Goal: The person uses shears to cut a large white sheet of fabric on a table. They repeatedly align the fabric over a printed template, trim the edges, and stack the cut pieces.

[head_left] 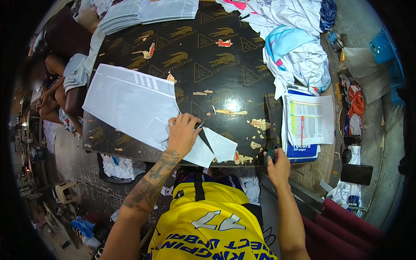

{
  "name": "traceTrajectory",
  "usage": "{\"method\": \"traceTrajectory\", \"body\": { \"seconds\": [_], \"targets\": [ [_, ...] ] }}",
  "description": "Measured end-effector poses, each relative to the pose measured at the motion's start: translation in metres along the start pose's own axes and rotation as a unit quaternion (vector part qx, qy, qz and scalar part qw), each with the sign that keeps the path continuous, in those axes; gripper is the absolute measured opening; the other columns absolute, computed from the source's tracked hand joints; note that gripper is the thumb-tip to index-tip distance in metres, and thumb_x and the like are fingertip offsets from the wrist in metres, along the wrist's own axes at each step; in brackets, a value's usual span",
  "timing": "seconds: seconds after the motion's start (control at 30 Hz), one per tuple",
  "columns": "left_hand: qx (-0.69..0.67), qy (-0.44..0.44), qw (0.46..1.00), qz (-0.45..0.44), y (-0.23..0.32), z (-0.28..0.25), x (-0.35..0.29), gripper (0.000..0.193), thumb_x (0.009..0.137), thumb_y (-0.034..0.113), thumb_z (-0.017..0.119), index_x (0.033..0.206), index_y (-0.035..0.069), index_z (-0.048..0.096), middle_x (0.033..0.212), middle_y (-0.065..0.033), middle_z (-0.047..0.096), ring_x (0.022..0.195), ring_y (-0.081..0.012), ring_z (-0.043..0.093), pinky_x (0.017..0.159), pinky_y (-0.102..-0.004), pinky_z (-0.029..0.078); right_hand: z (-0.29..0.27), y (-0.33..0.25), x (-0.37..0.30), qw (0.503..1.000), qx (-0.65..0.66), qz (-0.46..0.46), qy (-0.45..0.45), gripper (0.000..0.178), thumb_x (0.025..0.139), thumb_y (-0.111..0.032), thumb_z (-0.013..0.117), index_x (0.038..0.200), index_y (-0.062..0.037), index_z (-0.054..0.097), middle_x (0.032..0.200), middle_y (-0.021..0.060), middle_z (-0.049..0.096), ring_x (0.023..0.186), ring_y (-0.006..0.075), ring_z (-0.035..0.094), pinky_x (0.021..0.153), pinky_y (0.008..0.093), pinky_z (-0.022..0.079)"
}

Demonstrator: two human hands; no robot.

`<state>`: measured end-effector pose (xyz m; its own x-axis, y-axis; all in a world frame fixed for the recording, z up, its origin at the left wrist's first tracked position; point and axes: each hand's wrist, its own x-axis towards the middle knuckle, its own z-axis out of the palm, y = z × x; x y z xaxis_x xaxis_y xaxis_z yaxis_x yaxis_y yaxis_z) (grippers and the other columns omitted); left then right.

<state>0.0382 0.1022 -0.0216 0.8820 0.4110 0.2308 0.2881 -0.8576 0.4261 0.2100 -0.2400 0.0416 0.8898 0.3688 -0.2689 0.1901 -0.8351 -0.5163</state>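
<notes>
Directly beneath the left fingers lies a pale panel.

Stacked fabric panels and heaped cloth mark a garment workshop.

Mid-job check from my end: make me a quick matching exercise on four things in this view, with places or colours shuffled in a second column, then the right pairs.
Column one:
1. left hand
2. right hand
3. printed sheets
4. basket

Column two:
A. blue, off the table
B. pressed on the pale cloth
C. lying on the table's right side
D. around the green handle of the scissors

Right pairs: 1-B, 2-D, 3-C, 4-A
</notes>
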Motion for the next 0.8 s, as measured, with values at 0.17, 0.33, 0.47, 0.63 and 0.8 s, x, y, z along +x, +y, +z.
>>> {"method": "traceTrajectory", "body": {
  "seconds": [0.17,0.33,0.47,0.63,0.8],
  "targets": [
    [0.048,-0.025,0.998,-0.022,0.005,0.006,0.009,0.013,0.095,0.019,0.075,0.106,0.014,0.070,0.107,-0.0031,0.061,0.110,-0.0247,0.058,0.101,-0.0482,0.037,0.018,-0.002,0.001,0.995,-0.093,-0.020,0.038,0.036,0.093,-0.020,0.078,0.119,0.0016,0.063,0.113,0.0229,0.068,0.105,0.0454,0.067,0.090,0.0521,0.053],
    [0.043,-0.014,0.998,-0.032,-0.003,-0.001,0.026,0.010,0.097,0.019,0.073,0.104,0.014,0.069,0.105,-0.0026,0.061,0.109,-0.0242,0.058,0.101,-0.0475,0.038,0.019,-0.001,0.002,0.997,-0.054,-0.024,0.051,0.039,0.092,-0.017,0.080,0.122,0.0007,0.064,0.114,0.0209,0.068,0.106,0.0419,0.067,0.091,0.0494,0.054],
    [-0.033,-0.030,0.999,0.016,-0.006,0.024,0.044,0.015,0.097,0.020,0.074,0.108,0.014,0.067,0.107,-0.0032,0.061,0.109,-0.0244,0.058,0.101,-0.0468,0.039,0.019,-0.004,0.000,0.997,-0.060,-0.028,0.049,0.043,0.090,-0.015,0.082,0.125,0.0006,0.064,0.113,0.0196,0.067,0.104,0.0393,0.068,0.091,0.0476,0.054],
    [0.025,-0.039,0.997,0.065,0.019,0.037,0.084,0.020,0.096,0.022,0.073,0.113,0.014,0.067,0.110,-0.0040,0.063,0.111,-0.0246,0.059,0.098,-0.0474,0.043,0.010,-0.006,0.010,0.995,-0.091,-0.029,0.030,0.044,0.089,-0.016,0.083,0.126,-0.0014,0.064,0.113,0.0188,0.067,0.103,0.0384,0.068,0.089,0.0463,0.055],
    [-0.113,-0.213,0.937,0.254,0.145,0.004,0.047,0.018,0.092,0.016,0.068,0.106,0.010,0.078,0.097,-0.0085,0.075,0.099,-0.0292,0.071,0.092,-0.0542,0.053,-0.007,-0.016,0.021,0.998,-0.041,-0.046,0.030,0.040,0.087,-0.016,0.085,0.120,-0.0012,0.068,0.103,0.0130,0.067,0.087,0.0279,0.067,0.076,0.0390,0.055]
  ]
}}
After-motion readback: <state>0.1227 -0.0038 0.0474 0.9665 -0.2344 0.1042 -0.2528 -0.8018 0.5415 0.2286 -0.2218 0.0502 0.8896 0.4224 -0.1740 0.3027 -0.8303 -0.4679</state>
